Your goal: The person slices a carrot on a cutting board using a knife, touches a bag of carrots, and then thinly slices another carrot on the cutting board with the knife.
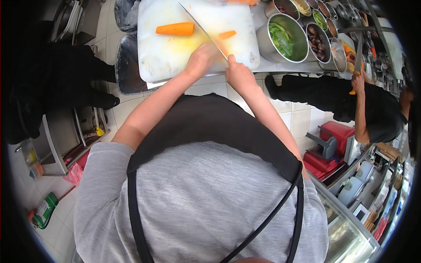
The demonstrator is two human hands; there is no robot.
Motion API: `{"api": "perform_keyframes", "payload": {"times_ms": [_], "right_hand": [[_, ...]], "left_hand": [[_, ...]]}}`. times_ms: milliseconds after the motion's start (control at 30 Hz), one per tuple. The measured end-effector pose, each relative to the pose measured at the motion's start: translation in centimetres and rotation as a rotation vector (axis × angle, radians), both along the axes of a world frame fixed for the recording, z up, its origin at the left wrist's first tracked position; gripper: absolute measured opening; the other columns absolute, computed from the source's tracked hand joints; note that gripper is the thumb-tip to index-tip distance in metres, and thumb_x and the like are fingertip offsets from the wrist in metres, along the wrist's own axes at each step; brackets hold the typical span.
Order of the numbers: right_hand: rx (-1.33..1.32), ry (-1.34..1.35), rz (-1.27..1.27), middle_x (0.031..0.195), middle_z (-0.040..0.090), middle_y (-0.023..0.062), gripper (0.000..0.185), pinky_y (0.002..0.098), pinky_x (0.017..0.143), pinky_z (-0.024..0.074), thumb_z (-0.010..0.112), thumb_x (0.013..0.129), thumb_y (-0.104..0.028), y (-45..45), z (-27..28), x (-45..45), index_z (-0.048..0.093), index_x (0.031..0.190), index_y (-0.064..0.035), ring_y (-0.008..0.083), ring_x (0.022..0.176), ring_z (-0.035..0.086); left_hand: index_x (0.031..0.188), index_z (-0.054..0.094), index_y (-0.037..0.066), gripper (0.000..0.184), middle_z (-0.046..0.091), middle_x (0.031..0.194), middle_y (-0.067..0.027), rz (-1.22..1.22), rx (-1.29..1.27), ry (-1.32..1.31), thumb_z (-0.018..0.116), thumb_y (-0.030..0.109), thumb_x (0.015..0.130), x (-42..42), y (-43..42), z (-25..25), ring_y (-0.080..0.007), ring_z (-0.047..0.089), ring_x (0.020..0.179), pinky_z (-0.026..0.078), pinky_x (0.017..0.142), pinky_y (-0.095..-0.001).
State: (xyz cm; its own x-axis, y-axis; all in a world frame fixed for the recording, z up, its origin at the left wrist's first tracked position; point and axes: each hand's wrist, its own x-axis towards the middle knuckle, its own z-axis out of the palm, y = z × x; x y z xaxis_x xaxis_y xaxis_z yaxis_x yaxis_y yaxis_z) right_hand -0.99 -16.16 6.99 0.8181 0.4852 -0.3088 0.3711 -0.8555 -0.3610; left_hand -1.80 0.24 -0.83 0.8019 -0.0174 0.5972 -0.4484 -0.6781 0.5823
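Observation:
My right hand point(239, 74) is wrapped round the handle of a long knife point(202, 30), whose blade points up and to the left over a white cutting board point(153, 57). Close beside the blade, on its left, is my left hand point(203, 59); its fingers are bent and blurred, and whether they hold anything is hidden. A thick cut piece of carrot point(175, 29) lies on the board left of the blade. A smaller carrot piece point(227, 34) lies to the right of it. Yellow and orange stains mark the board around my hands.
Metal pots with green leaves point(280, 39) and dark pieces point(316, 41) stand right of the board. Black bins point(128, 61) are at its left. A person in black point(381, 109) at the right holds another knife point(359, 52). Another person in dark clothes point(57, 74) stands left.

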Motion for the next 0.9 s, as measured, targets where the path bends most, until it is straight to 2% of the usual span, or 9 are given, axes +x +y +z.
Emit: {"api": "perform_keyframes", "payload": {"times_ms": [67, 200, 267, 367, 500, 600, 700, 767, 900], "right_hand": [[0.051, -0.068, 0.025, 0.072, 0.062, 0.0292, 0.021, 0.0563, 0.068, 0.0487, 0.054, 0.088, -0.011, -0.6, 0.7, -0.4, 0.040, 0.099, 0.0000, 0.0481, 0.074, 0.062], [-0.033, -0.004, -0.026, 0.074, 0.063, 0.0291, 0.021, 0.0562, 0.069, 0.0487, 0.053, 0.088, -0.012, -1.6, 0.5, -2.1, 0.040, 0.099, 0.0001, 0.0484, 0.075, 0.062], [-0.056, 0.024, -0.033, 0.083, 0.064, 0.0252, 0.016, 0.0534, 0.076, 0.0484, 0.046, 0.088, -0.009, -1.2, -0.3, -1.6, 0.044, 0.102, -0.0016, 0.0451, 0.085, 0.063], [0.012, 0.016, 0.002, 0.084, 0.065, 0.0250, 0.017, 0.0541, 0.077, 0.0484, 0.046, 0.088, -0.008, -0.1, -0.6, 0.0, 0.043, 0.104, -0.0028, 0.0458, 0.086, 0.063], [-0.066, 0.035, 0.011, 0.084, 0.065, 0.0250, 0.019, 0.0544, 0.077, 0.0483, 0.045, 0.088, -0.008, -0.2, 1.8, -0.8, 0.043, 0.106, -0.0029, 0.0456, 0.086, 0.063], [-0.102, 0.053, -0.025, 0.084, 0.065, 0.0253, 0.019, 0.0541, 0.077, 0.0482, 0.045, 0.087, -0.008, -1.3, 1.3, -2.0, 0.045, 0.105, -0.0013, 0.0443, 0.085, 0.063], [0.009, -0.048, -0.023, 0.073, 0.062, 0.0289, 0.023, 0.0560, 0.068, 0.0490, 0.055, 0.088, -0.012, -1.2, -1.4, -1.2, 0.039, 0.100, -0.0005, 0.0485, 0.075, 0.061], [0.049, -0.015, -0.016, 0.082, 0.064, 0.0265, 0.018, 0.0545, 0.076, 0.0482, 0.043, 0.089, -0.011, -0.2, -0.9, -0.2, 0.047, 0.104, -0.0024, 0.0455, 0.083, 0.063], [0.056, -0.027, -0.006, 0.080, 0.064, 0.0262, 0.019, 0.0548, 0.071, 0.0482, 0.044, 0.090, -0.015, -0.8, 0.2, 1.5, 0.047, 0.105, -0.0041, 0.0465, 0.080, 0.063]], "left_hand": [[0.078, 0.064, 0.001, 0.007, 0.060, 0.080, -0.0094, 0.016, -0.006, 0.010, 0.069, 0.003, 0.074, -0.1, 0.0, -0.3, -0.0283, 0.058, 0.079, 0.050, 0.070, -0.0368], [0.079, 0.065, 0.001, 0.007, 0.062, 0.082, -0.0091, 0.002, 0.032, 0.016, 0.070, 0.003, 0.074, -0.2, 0.1, -0.2, -0.0281, 0.059, 0.080, 0.050, 0.071, -0.0367], [0.078, 0.065, 0.001, 0.007, 0.062, 0.082, -0.0093, 0.002, 0.019, 0.003, 0.070, 0.003, 0.074, -0.3, 0.1, 0.2, -0.0281, 0.059, 0.080, 0.050, 0.071, -0.0367], [0.078, 0.064, 0.001, 0.008, 0.061, 0.080, -0.0096, 0.003, 0.016, 0.006, 0.070, 0.003, 0.073, -0.1, 0.0, 0.0, -0.0283, 0.059, 0.079, 0.050, 0.070, -0.0366], [0.077, 0.064, 0.001, 0.008, 0.061, 0.080, -0.0097, 0.009, 0.007, -0.008, 0.070, 0.003, 0.073, -0.2, 0.2, -0.3, -0.0285, 0.058, 0.079, 0.050, 0.070, -0.0365], [0.078, 0.065, 0.001, 0.007, 0.061, 0.081, -0.0094, 0.009, 0.042, 0.005, 0.070, 0.003, 0.074, -0.2, 0.1, -0.2, -0.0283, 0.059, 0.080, 0.050, 0.071, -0.0364], [0.079, 0.065, 0.001, 0.008, 0.061, 0.081, -0.0097, 0.000, 0.034, -0.023, 0.070, 0.003, 0.074, -0.2, 0.1, 0.2, -0.0282, 0.059, 0.080, 0.049, 0.071, -0.0365], [0.080, 0.065, 0.001, 0.008, 0.062, 0.083, -0.0095, 0.015, 0.037, 0.041, 0.070, 0.002, 0.073, -0.1, 0.2, -0.4, -0.0282, 0.059, 0.082, 0.050, 0.072, -0.0362], [0.082, 0.066, 0.002, 0.009, 0.064, 0.086, -0.0088, -0.005, 0.047, 0.049, 0.069, 0.002, 0.074, 0.2, 0.7, -0.9, -0.0284, 0.060, 0.084, 0.050, 0.074, -0.0366]]}}
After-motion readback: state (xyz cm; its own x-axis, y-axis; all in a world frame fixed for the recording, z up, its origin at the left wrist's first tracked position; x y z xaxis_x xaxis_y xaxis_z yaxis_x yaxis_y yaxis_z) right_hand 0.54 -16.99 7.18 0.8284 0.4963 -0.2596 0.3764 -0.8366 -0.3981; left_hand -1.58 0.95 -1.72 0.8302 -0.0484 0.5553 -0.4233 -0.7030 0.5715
